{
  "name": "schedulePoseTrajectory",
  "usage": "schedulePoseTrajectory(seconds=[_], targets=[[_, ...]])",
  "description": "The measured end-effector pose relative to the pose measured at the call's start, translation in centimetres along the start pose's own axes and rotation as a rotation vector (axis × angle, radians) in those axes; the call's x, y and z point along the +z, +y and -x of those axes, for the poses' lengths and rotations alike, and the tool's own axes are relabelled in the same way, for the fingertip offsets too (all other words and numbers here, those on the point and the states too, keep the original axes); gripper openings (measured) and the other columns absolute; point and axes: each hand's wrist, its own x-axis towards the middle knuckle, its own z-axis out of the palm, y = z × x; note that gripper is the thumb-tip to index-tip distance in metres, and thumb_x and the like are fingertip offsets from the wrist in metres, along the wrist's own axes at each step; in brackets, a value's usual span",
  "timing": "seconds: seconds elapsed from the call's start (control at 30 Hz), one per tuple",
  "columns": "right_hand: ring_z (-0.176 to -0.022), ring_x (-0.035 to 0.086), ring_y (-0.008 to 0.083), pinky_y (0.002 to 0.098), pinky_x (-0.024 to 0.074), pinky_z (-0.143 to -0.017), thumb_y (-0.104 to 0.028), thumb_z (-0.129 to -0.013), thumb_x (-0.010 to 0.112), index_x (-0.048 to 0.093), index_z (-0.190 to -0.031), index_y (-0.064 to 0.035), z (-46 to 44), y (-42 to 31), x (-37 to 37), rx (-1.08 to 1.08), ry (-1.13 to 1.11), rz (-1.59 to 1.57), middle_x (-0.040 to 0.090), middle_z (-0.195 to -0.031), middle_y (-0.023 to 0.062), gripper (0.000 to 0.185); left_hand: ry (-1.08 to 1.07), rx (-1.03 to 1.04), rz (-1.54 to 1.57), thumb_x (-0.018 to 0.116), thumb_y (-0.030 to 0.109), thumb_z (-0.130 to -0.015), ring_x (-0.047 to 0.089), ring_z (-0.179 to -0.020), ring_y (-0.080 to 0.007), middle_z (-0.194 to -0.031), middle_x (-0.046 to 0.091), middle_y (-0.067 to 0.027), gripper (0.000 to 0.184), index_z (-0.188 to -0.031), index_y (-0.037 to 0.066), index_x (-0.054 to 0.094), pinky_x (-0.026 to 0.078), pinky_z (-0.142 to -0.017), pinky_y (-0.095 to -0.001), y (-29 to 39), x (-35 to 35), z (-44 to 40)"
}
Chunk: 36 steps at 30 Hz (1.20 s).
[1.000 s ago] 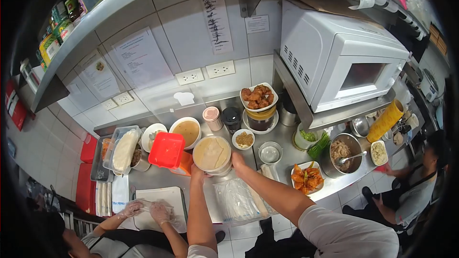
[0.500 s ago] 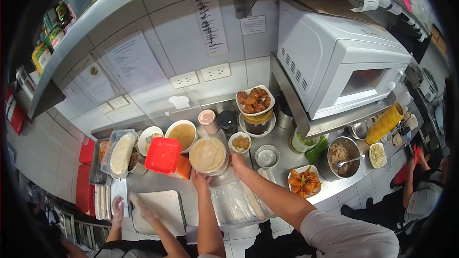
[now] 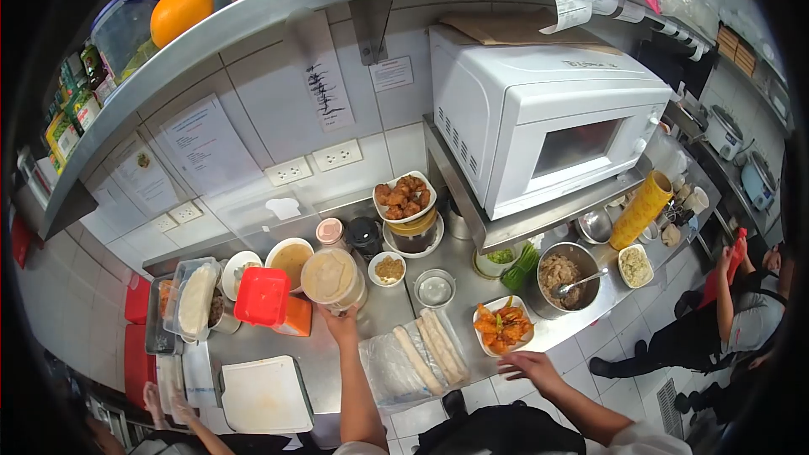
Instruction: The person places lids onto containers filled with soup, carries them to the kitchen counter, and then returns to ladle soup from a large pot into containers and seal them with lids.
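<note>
My left hand grips the lower side of a clear round tub filled with tan paste. The tub appears upright beside the steel counter's other containers; whether its base touches the counter is hidden. My right hand is empty with its fingers loosely stretched out, just below a white dish of orange fried pieces. Between my hands, plastic-wrapped pale rolls lie on the counter. A small white bowl of brown crumbly food stands right of the tub.
A co-worker's gloved hands are low at left, near a white cutting board. A red container stands left of the tub. A steel pot with a spoon is at right, below the microwave. Another person stands far right.
My right hand has left the tub's side and moved right and down toward the orange food. My left hand stays on the tub. The co-worker's gloved hands moved left off the board. The view has shifted.
</note>
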Motion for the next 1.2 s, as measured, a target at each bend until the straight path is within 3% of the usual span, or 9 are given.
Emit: schedulePoseTrajectory(seconds=[0.07,0.17,0.23,0.43,0.57,0.77,0.93,1.03,1.2], targets=[[-0.100,0.071,0.0280,0.0381,0.0587,-0.084,-0.023,-0.103,0.053,0.064,-0.123,0.0064,3.2,1.4,-3.1,-0.027,0.161,-0.014,0.071,-0.113,0.0184,0.037,0.057,0.097,-0.095,0.080,0.006,-0.079,0.062,-0.118,-0.0282,-0.138,0.056,-0.0181,0.082,-0.150,0.006,0.037,0.053,-0.094,-0.0387,2.8,0.9,0.0],[-0.092,0.073,0.0249,0.0347,0.0589,-0.078,-0.019,-0.102,0.056,0.065,-0.121,0.0072,6.4,3.5,-5.8,-0.073,0.325,0.014,0.073,-0.107,0.0169,0.034,-0.050,-0.143,-0.631,0.072,0.021,-0.088,0.070,-0.099,-0.0309,-0.112,0.072,-0.0196,0.037,-0.121,0.004,0.067,0.054,-0.084,-0.0378,1.8,-2.0,-0.6],[-0.090,0.073,0.0235,0.0332,0.0590,-0.076,-0.016,-0.101,0.057,0.065,-0.120,0.0075,7.9,3.8,-6.7,-0.112,0.367,0.072,0.073,-0.105,0.0165,0.031,-0.020,-0.089,-0.746,0.066,0.026,-0.092,0.071,-0.090,-0.0322,-0.097,0.073,-0.0190,0.025,-0.101,0.004,0.073,0.053,-0.079,-0.0377,7.1,-2.3,1.9],[-0.086,0.072,0.0193,0.0300,0.0587,-0.075,-0.010,-0.100,0.060,0.067,-0.117,0.0068,8.6,2.7,-4.8,-0.277,0.001,0.198,0.073,-0.099,0.0141,0.025,-0.169,0.048,-0.347,0.059,0.020,-0.094,0.073,-0.085,-0.0244,-0.088,0.076,-0.0145,0.025,-0.089,0.002,0.076,0.052,-0.074,-0.0324,14.8,-4.0,17.1],[-0.083,0.071,0.0178,0.0294,0.0582,-0.073,-0.012,-0.100,0.060,0.068,-0.112,0.0050,6.5,1.9,-1.7,-0.117,-0.517,0.150,0.073,-0.095,0.0131,0.022,-0.202,-0.753,0.189,0.059,0.029,-0.100,0.072,-0.091,-0.0222,-0.103,0.075,-0.0134,0.032,-0.105,0.000,0.071,0.057,-0.082,-0.0321,20.9,-4.9,28.0],[-0.086,0.072,0.0212,0.0321,0.0572,-0.073,-0.020,-0.103,0.057,0.069,-0.107,0.0030,8.4,3.0,9.2,0.118,-1.103,0.177,0.073,-0.096,0.0139,0.026,0.011,-0.751,0.208,0.054,0.032,-0.102,0.070,-0.101,-0.0227,-0.112,0.072,-0.0132,0.036,-0.117,0.001,0.065,0.056,-0.088,-0.0350,23.9,-13.6,39.8],[-0.123,0.060,0.0322,0.0455,0.0492,-0.101,-0.045,-0.107,0.037,0.054,-0.134,0.0050,17.3,5.7,19.3,0.591,-1.388,-0.130,0.062,-0.130,0.0234,0.059,0.364,-0.723,0.346,0.053,0.031,-0.101,0.069,-0.096,-0.0221,-0.110,0.072,-0.0129,0.035,-0.116,0.001,0.064,0.056,-0.084,-0.0346,25.3,-22.0,45.9],[-0.134,0.051,0.0354,0.0491,0.0462,-0.106,-0.050,-0.107,0.031,0.041,-0.146,0.0044,22.1,9.2,25.3,0.698,-1.537,-0.003,0.052,-0.143,0.0248,0.068,0.529,-0.637,0.484,0.054,0.028,-0.100,0.068,-0.092,-0.0225,-0.107,0.071,-0.0142,0.034,-0.116,0.000,0.064,0.057,-0.081,-0.0328,25.8,-27.7,49.3],[-0.129,0.055,0.0329,0.0469,0.0486,-0.102,-0.054,-0.106,0.031,0.040,-0.148,0.0006,29.7,16.1,36.1,0.865,-1.694,0.309,0.054,-0.141,0.0228,0.069,0.849,-0.492,0.228,0.057,0.027,-0.099,0.069,-0.083,-0.0181,-0.095,0.072,-0.0119,0.031,-0.106,-0.001,0.069,0.056,-0.073,-0.0290,25.1,-40.7,55.3]])
